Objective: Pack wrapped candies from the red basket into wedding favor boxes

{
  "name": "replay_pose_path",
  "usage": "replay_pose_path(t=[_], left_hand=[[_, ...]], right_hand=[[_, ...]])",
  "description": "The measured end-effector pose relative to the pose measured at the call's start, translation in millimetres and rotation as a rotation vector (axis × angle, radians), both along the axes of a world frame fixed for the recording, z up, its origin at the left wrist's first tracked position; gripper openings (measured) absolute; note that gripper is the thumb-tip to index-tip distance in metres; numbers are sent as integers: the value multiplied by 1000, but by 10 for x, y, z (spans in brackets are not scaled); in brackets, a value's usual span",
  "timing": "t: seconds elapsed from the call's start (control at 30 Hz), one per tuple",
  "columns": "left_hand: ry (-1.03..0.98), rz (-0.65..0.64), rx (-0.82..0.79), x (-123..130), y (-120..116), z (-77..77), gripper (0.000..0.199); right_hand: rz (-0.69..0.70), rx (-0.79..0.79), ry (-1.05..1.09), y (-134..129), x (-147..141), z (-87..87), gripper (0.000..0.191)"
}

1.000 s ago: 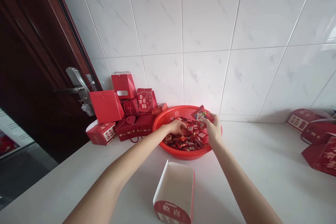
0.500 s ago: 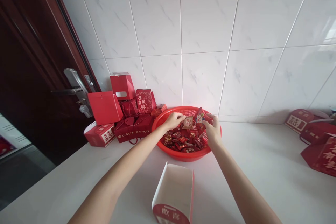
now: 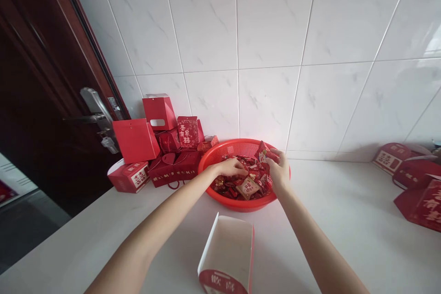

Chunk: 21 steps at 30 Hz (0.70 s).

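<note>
A red plastic basket (image 3: 231, 201) full of small wrapped candies stands against the tiled wall. Over its left part, my left hand (image 3: 232, 168) has its fingers down among the candies; whether they grip one is hidden. Just below those fingertips lies a beige packet (image 3: 248, 187) on the pile. My right hand (image 3: 278, 165), at the basket's right side, is closed on a red packet (image 3: 262, 152) with a colourful print. In front of the basket sits an open white-lined box (image 3: 230, 241) with a red front; nothing shows inside it.
Red gift boxes (image 3: 136, 140) are stacked on the white table (image 3: 144, 220) left of the basket, near a dark door (image 3: 44, 69) with a metal handle. More red boxes (image 3: 422, 197) stand at the right edge, by the wall.
My left hand has moved down and slightly right into the candies. The beige packet, earlier upright by its fingers, now lies lower on the pile. My right hand still holds the red packet.
</note>
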<state>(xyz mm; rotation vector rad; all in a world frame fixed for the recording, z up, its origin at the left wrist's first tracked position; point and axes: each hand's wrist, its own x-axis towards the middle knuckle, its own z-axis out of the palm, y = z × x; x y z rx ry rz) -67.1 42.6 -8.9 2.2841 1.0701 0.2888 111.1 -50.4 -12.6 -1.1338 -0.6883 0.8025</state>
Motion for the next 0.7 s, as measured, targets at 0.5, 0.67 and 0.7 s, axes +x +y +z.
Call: replay_pose_path(t=[0.5,0.67,0.7], left_hand=[[-98,158,-12,289,306,-67,11],[-342,226,-52,38,260,140,25],[-386,223,-71,6,228,162,26]], right_hand=[[-3,-10,-48,-1,-7,4,33],[37,-17,-27,-5,3,26,30],[50,-21,-22,-9,6,33,30]])
